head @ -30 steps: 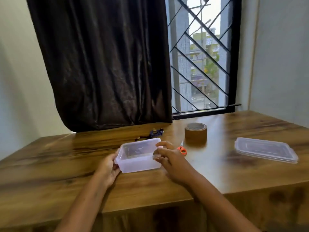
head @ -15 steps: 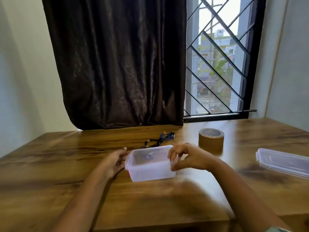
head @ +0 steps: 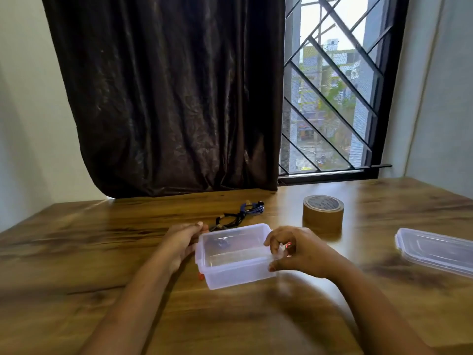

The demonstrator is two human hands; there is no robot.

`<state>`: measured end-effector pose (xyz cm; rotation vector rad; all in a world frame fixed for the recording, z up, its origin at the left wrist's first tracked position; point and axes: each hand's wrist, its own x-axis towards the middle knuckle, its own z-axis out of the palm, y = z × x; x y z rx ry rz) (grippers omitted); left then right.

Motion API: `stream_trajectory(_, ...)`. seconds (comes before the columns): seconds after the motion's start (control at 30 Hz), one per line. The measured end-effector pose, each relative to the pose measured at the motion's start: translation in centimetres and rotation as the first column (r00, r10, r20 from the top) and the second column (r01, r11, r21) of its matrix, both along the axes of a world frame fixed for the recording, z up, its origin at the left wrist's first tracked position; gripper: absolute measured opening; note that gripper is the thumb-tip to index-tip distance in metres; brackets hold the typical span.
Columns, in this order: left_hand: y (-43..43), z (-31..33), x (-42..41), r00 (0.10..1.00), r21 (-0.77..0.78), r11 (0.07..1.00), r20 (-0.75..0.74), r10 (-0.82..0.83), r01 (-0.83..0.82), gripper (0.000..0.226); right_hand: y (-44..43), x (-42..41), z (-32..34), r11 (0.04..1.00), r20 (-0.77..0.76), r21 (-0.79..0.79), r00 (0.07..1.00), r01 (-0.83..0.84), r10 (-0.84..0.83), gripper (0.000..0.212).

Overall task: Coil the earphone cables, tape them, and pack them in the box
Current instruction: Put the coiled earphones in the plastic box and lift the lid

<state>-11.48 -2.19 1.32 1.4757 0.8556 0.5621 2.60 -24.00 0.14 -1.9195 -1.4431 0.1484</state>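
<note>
A clear plastic box (head: 238, 274) stands open on the wooden table, and both hands hold it. My left hand (head: 183, 242) lies against its left end. My right hand (head: 300, 252) grips its right end, thumb low and fingers over the rim. Just behind the box lie tangled black and blue earphone cables (head: 236, 216). A dark shape shows through the box's far left corner. To the right behind it stands a roll of brown tape (head: 323, 213). The box's clear lid (head: 435, 249) lies flat at the far right.
A small orange bit (head: 201, 276) peeks out at the box's lower left corner, and another orange bit (head: 288, 244) shows between my right fingers. A dark curtain (head: 166, 98) and a barred window (head: 330, 98) stand behind the table (head: 76, 265).
My view has swung left, bringing the box nearer the middle of the frame. My right hand has shifted to the box's right end. The orange scissors handle beside the box is now mostly hidden.
</note>
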Motion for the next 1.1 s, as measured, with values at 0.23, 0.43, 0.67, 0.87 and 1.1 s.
stream_trajectory(0.23,0.3,-0.5,1.9,0.986,-0.07,0.995,0.144,0.084,-0.074,0.017,-3.6,2.6,0.1,0.988,0.006,-0.007,0.988,0.156,-0.156,0.029)
stream_trajectory(0.43,1.0,-1.8,3.8,0.966,0.24,0.936,0.062,0.249,-0.257,0.009,-4.2,3.6,-0.2,0.96,0.05,0.039,0.959,0.277,-0.279,0.035)
stream_trajectory(0.67,0.3,-2.8,5.3,0.905,0.553,0.833,-0.362,0.223,0.016,0.047,-3.5,4.0,-0.2,0.915,0.169,-0.003,0.902,0.403,-0.396,0.023)
stream_trajectory(0.87,0.0,-3.0,5.0,0.849,0.598,0.802,-0.427,0.313,0.005,0.04,-2.8,1.0,0.8,0.762,0.439,-0.205,0.754,0.614,-0.489,0.055)
stream_trajectory(1.1,0.0,-3.2,4.2,0.905,0.494,0.859,-0.293,0.309,-0.133,0.028,3.3,-5.2,0.9,0.946,0.145,0.038,0.935,0.321,-0.323,0.045)
